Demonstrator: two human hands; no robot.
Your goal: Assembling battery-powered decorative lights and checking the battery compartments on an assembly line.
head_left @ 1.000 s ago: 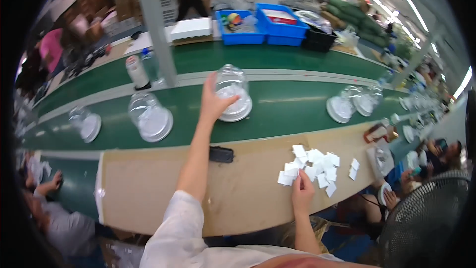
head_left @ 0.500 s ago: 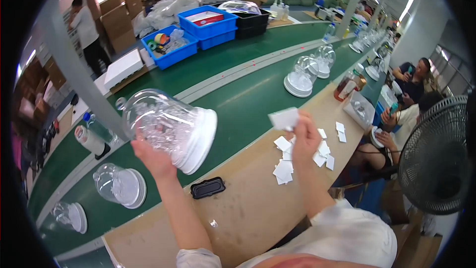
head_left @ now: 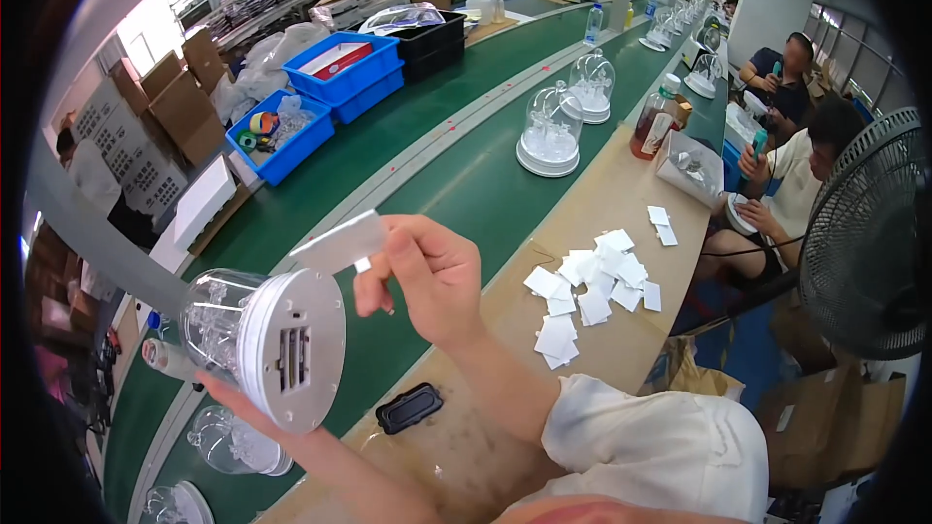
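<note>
Clear dome [head_left: 260, 344] with a white base [head_left: 325, 330] is up over the green table [head_left: 466, 204], tipped so the slot [head_left: 293, 359] in its base shows. The left hand [head_left: 238, 403] holds it from below, some fingers hidden. The right hand [head_left: 427, 277] pinches a flat white piece [head_left: 342, 242] close to it. More white pieces [head_left: 597, 277] lie on the brown board [head_left: 626, 344].

White shirt [head_left: 670, 466], short sleeve [head_left: 587, 417], bare right hand [head_left: 432, 277].

One held dome [head_left: 277, 344], two outlying cards [head_left: 666, 234], three upper-left blue bins [head_left: 301, 157], one small black tray [head_left: 410, 409], one fan [head_left: 864, 233].
</note>
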